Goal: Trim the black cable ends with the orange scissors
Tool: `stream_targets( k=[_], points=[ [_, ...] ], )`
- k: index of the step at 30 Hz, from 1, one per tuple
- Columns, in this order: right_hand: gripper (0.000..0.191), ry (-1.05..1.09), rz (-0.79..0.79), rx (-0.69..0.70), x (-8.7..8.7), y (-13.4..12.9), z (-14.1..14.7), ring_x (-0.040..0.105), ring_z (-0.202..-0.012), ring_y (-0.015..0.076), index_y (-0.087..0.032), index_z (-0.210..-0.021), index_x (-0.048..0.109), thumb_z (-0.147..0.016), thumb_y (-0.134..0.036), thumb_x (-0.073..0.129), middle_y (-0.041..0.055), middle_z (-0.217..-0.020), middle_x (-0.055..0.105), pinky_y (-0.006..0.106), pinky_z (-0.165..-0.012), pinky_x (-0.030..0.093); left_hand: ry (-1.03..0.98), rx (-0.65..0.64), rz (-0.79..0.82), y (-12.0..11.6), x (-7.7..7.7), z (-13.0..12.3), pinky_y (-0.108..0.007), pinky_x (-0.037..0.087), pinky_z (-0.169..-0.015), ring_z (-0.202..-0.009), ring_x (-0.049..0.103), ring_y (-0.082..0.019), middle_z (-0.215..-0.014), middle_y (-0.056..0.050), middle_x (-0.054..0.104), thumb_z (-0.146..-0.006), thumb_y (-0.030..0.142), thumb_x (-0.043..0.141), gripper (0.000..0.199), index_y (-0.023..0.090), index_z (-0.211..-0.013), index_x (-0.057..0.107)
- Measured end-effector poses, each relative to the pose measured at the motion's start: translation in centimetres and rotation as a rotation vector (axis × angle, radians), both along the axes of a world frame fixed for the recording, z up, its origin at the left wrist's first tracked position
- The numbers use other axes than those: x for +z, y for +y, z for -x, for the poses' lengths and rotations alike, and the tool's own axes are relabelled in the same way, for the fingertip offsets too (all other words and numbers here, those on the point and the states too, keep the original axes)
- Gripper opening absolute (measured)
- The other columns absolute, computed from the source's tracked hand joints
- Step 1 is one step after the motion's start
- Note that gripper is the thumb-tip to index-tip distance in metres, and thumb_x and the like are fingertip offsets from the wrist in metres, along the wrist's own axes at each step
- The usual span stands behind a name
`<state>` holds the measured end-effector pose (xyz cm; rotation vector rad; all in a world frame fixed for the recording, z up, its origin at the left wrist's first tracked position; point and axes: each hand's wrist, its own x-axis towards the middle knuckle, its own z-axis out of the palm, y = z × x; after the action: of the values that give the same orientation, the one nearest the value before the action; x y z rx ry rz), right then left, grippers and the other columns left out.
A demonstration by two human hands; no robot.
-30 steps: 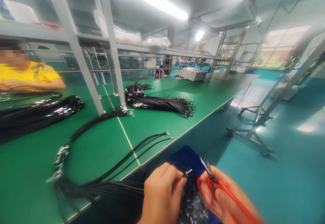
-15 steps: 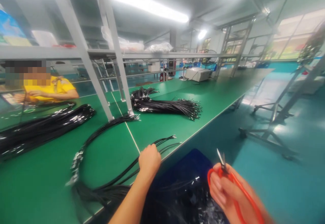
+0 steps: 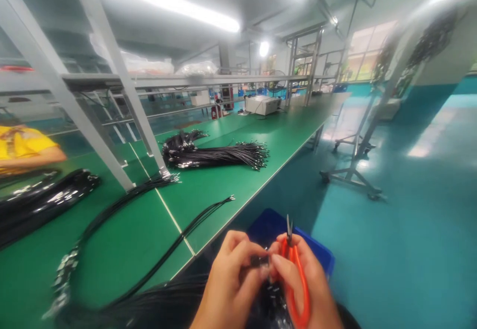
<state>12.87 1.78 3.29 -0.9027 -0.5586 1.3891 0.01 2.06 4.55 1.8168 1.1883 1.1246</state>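
Observation:
Orange-handled scissors (image 3: 301, 289) are in my right hand (image 3: 311, 274), blades pointing up and slightly apart. My left hand (image 3: 236, 274) is closed in a pinch on a small dark piece, perhaps a cable end, and its fingertips meet those of my right hand. Below both hands are dark cables with shiny bits, partly hidden. A thin bunch of black cables (image 3: 186, 229) curves over the green table (image 3: 122, 239), its tips near the front edge. Another bunch (image 3: 97, 219) with silvery ends (image 3: 65, 279) bends along the left.
A blue bin (image 3: 320, 252) stands below the table edge. Thick black cable bundles (image 3: 223, 156) lie farther back, near metal shelf posts (image 3: 137, 115). At the left, a person in yellow (image 3: 28, 145) sits by more cables (image 3: 48, 200). A wheeled stand (image 3: 352, 175) is on the floor.
My left hand has left the cables at the table edge and moved right to meet my right hand. My right hand has moved left with the scissors. The view has turned right.

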Motion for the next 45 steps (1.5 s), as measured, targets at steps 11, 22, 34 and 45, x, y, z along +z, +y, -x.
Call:
stream_targets(
  k=[11, 22, 34, 45],
  points=[
    [0.023, -0.163, -0.105, -0.072, 0.8, -1.1, 1.2, 0.057, -0.059, 0.0115, -0.025, -0.080, 0.061, -0.062, -0.022, 0.074, -0.0024, -0.070, 0.068, 0.021, -0.055, 0.044, -0.398, 0.074, 0.403, 0.1, -2.0, 1.0, -0.020, 0.034, -0.051, -0.053, 0.043, -0.010, -0.054, 0.005, 0.052, -0.063, 0.020, 0.073, 0.021, 0.017, -0.059, 0.053],
    [0.031, -0.080, -0.054, 0.032, 1.1, -0.7, 1.2, 0.054, -0.048, 0.0095, -0.022, -0.078, 0.057, -0.058, -0.022, 0.081, -0.0043, -0.062, 0.064, 0.019, -0.046, 0.042, -0.529, 0.087, 0.537, -0.5, -1.1, 0.0, -0.020, 0.029, -0.047, -0.044, 0.039, -0.007, -0.044, 0.006, 0.052, -0.051, 0.017, 0.076, 0.023, 0.016, -0.050, 0.053],
    [0.018, 0.232, 0.127, 0.211, 0.2, -1.5, 2.3, 0.052, -0.057, 0.0120, -0.019, -0.077, 0.062, -0.064, -0.023, 0.074, -0.0016, -0.065, 0.060, 0.022, -0.054, 0.043, -0.788, -0.088, 0.541, -1.4, -1.9, 0.6, -0.016, 0.030, -0.044, -0.049, 0.050, -0.008, -0.058, 0.000, 0.064, -0.064, 0.034, 0.079, 0.033, 0.016, -0.066, 0.051],
    [0.018, 0.136, 0.011, 0.169, 0.7, -1.2, 2.8, 0.049, -0.053, 0.0120, -0.020, -0.069, 0.063, -0.061, -0.025, 0.079, -0.0027, -0.059, 0.058, 0.022, -0.051, 0.043, -0.745, 0.052, 0.421, -1.3, -1.0, 0.4, -0.023, 0.041, -0.051, -0.049, 0.053, -0.012, -0.054, 0.001, 0.060, -0.074, 0.033, 0.070, 0.022, 0.016, -0.065, 0.060]
  ],
)
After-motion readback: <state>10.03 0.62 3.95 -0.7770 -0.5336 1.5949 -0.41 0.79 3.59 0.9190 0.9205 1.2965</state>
